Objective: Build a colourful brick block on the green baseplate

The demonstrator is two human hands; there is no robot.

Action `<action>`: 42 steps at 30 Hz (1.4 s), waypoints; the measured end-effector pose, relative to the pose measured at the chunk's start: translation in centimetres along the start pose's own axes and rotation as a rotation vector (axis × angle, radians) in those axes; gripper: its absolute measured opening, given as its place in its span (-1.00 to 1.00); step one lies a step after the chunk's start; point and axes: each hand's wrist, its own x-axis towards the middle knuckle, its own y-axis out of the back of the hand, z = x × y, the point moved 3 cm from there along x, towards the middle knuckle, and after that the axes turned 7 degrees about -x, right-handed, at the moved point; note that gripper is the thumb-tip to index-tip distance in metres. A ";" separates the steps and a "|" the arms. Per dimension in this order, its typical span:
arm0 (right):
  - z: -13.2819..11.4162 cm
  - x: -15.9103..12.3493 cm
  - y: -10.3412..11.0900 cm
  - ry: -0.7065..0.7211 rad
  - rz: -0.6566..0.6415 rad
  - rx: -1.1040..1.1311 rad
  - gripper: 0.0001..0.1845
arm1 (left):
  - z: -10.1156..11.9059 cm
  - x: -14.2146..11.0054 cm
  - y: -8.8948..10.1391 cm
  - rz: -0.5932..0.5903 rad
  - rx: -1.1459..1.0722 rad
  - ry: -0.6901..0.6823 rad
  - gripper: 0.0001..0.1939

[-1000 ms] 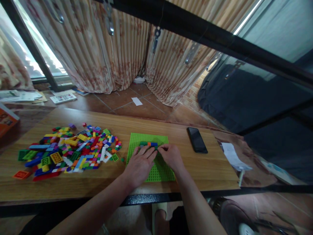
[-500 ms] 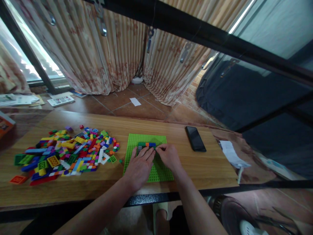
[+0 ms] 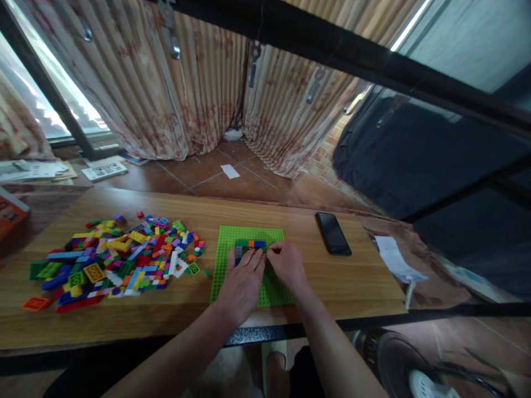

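Note:
A lime-green studded baseplate [image 3: 276, 296] lies on the wooden table. Near its middle stands a row of building bricks [image 3: 251, 244] in green, orange and blue, with darker grey bricks at its left end. Across these bricks my left hand [image 3: 243, 282] rests flat, fingers stretched forward and hiding part of them. My right hand [image 3: 287, 265] is at the right end of the row, thumb and forefinger pinched together by the blue brick. Whatever sits in that pinch is too small or hidden to make out.
To the left spreads a big pile of loose coloured bricks [image 3: 124, 254]. A black phone [image 3: 333, 233] lies right of the baseplate. White paper [image 3: 396, 258] is at the table's right end. A dark metal bar [image 3: 332, 50] crosses overhead, and curtains [image 3: 199, 83] hang behind.
The whole view has shifted slightly. Both hands stay in nearly the same place on the baseplate, and a little more of the dark bricks shows beside my left fingers.

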 end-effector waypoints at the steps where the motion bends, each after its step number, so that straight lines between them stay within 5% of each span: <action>1: 0.0 0.0 0.0 0.006 0.002 0.005 -0.80 | 0.1 0.0 -0.1 -0.002 0.006 0.003 -0.56; 21: 0.5 1.0 -0.5 0.008 -0.066 0.078 -0.81 | 1.5 0.6 0.4 -0.026 0.139 -0.031 -0.48; 37: 0.2 0.1 0.3 0.048 -0.098 0.120 -0.77 | -2.4 0.3 3.0 0.049 -0.075 0.078 -0.62; 42: -1.4 -1.6 0.4 -0.032 -0.042 -0.100 -0.66 | -3.7 0.6 3.9 0.110 -0.125 0.143 -0.64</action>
